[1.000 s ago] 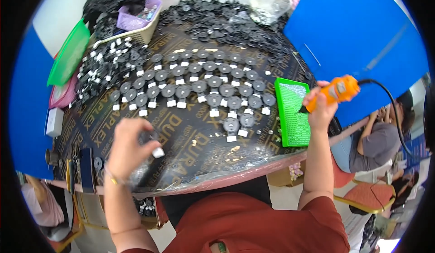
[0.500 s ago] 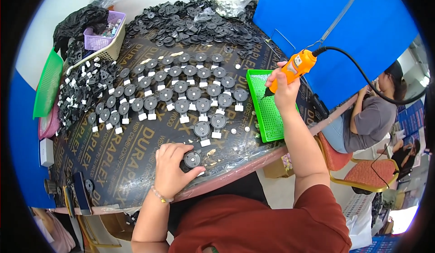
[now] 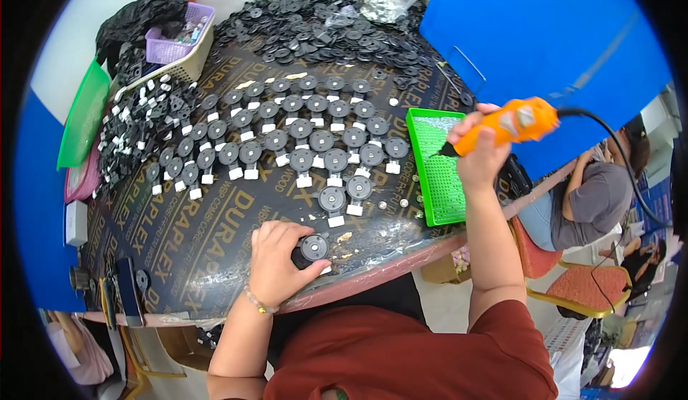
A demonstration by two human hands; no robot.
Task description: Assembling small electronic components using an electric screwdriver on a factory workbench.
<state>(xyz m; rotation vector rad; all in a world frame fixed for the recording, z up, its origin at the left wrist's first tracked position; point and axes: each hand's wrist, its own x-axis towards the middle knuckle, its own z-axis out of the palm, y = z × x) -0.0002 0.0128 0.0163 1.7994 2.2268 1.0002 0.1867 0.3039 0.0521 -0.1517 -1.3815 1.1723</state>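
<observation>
Near the table's front edge, my left hand (image 3: 278, 262) is closed round a black round part (image 3: 315, 247) with a white end, thumb and fingers on its sides. My right hand (image 3: 479, 160) grips an orange electric screwdriver (image 3: 507, 125) above the green perforated tray (image 3: 430, 199). The screwdriver lies tilted, its dark tip pointing left over the tray, and its black cord (image 3: 622, 145) runs off to the right. In front of my left hand, several similar black round parts (image 3: 332, 199) with white ends lie in curved rows.
A heap of black discs (image 3: 301, 31) fills the back of the table. At the left are a pile of black-and-white pieces (image 3: 140, 131), a purple basket (image 3: 166, 51) and a green basket (image 3: 80, 120). A blue panel (image 3: 530, 34) stands right; beyond it sits another person (image 3: 595, 188).
My right hand has turned the screwdriver from steep to nearly level and moved slightly right. My left hand keeps hold of the black round part. The whole view has shifted a little.
</observation>
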